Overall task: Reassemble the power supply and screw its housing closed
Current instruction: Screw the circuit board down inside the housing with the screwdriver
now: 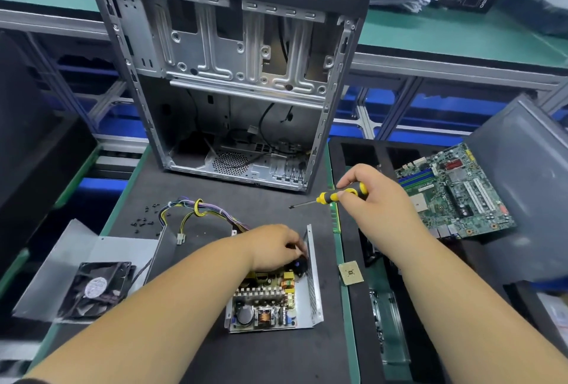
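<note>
The power supply (273, 303) — an open grey sheet-metal housing with its green circuit board, copper coils and capacitors laid bare — sits on the dark mat of my bench (215, 353), near the front edge and in front of the empty computer case. Starting at the far left, the flat grey metal housing cover (61, 264) lies on the bench with the square black cooling fan (98, 288) resting on it, a white round label at the fan's hub. Behind these, a scatter of small black screws (143, 219) lies loose on the mat. Next comes the bundle of coloured wires (199, 214) from the supply, looped and held with a yellow tie, ending in a small white connector. My left hand (276, 250) reaches into the far end of the open housing, fingers curled down around a small black part by the perforated side wall; what exactly they pinch I cannot tell. Behind it stands the tall grey steel computer case (233, 76), side panel off, cables trailing inside. Just right of the supply a small square processor chip (350, 273) lies on the edge of the mat. My right hand (375, 199) is raised above the bench and grips the yellow-and-black screwdriver (335, 196) by its handle — the shaft points left, its tip free in the air. Farthest right, a green motherboard (455, 196) lies tilted in a black tray.
</note>
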Demonstrator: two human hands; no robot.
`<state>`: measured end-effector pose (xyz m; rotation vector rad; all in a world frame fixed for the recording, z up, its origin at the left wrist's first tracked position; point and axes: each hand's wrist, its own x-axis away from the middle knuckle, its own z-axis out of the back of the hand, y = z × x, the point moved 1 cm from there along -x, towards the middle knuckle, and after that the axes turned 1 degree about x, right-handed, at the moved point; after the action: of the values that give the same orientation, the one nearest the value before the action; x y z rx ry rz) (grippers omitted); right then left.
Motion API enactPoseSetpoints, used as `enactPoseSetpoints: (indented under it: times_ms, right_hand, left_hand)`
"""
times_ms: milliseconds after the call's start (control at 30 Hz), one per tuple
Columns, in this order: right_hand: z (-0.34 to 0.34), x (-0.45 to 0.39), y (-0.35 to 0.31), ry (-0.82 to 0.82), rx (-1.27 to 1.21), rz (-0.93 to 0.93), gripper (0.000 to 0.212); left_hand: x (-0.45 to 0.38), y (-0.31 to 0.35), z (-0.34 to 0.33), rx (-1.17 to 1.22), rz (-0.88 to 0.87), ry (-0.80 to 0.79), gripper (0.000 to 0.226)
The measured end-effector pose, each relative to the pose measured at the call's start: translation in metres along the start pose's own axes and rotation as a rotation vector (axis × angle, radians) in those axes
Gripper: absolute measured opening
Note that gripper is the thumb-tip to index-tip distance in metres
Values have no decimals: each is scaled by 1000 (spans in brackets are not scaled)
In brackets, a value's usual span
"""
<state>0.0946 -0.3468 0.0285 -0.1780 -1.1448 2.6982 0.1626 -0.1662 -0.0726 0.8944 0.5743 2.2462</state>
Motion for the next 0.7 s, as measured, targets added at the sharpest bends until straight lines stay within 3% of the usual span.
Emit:
enactPoseSetpoints:
  times_ms: [133, 267, 433, 533, 600, 700]
  right_hand:
    - [-13, -3, 7, -14, 35, -14, 12]
    - [-22, -5, 8, -49, 78, -29, 9]
    - [-29, -8, 6, -108, 157, -6, 6]
    - [-34, -9, 5, -149, 205, 3, 5]
    - [-37, -10, 4, -164, 249, 9, 5]
    - [-41, -11, 2, -185, 298, 13, 5]
  left_hand:
    - [6, -3, 4, 33, -9, 75, 23]
    - [17, -5, 11, -232, -56, 142, 21]
    - [30, -9, 13, -377, -98, 202, 28]
    - [34, -12, 9, -593, -200, 377, 29]
    - [36, -15, 8, -606, -223, 436, 28]
    - [39, -20, 10, -497, -215, 380, 38]
